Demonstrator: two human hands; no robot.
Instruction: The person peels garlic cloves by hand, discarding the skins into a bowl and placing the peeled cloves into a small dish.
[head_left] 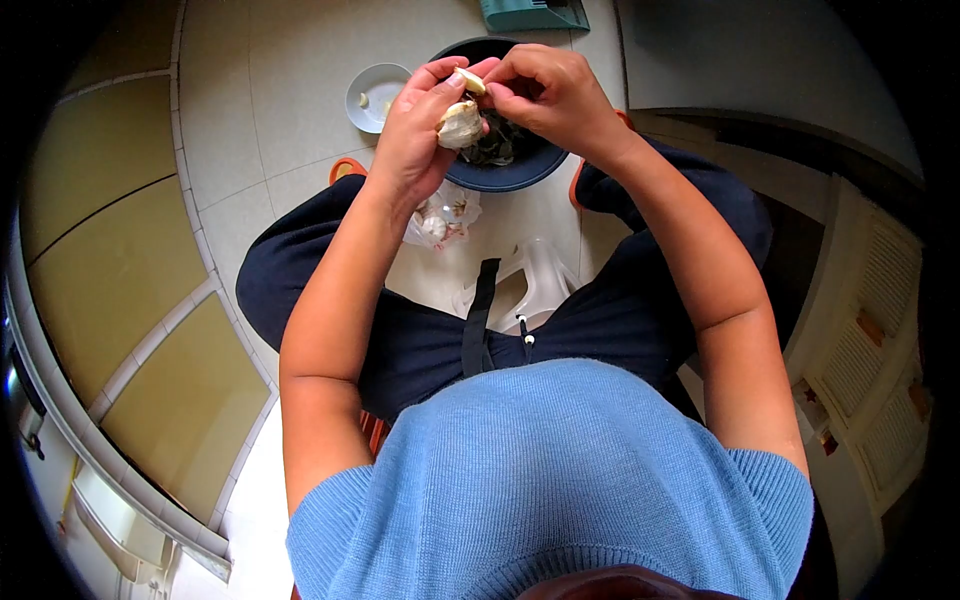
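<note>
My left hand (415, 125) holds a partly broken garlic bulb (461, 127) in its palm and fingers, with a pale garlic clove (470, 81) at its fingertips. The thumb and forefinger of my right hand (545, 90) pinch the right end of that clove. Both hands are over a dark round basin (510, 180), where dark and pale scraps (497, 147) lie, probably garlic skins. Left of the basin, a white bowl (354, 108) holds a few pale cloves. A clear plastic bag (458, 212) with whole garlic bulbs rests below my left hand.
A teal dustpan-like object (535, 14) lies beyond the basin. Between my legs the edge of a white plastic stool (543, 275) shows on the tiled floor (300, 60). Tile-edged yellowish panels (130, 240) stand at the left, pale slatted cabinet doors (885, 290) at the right.
</note>
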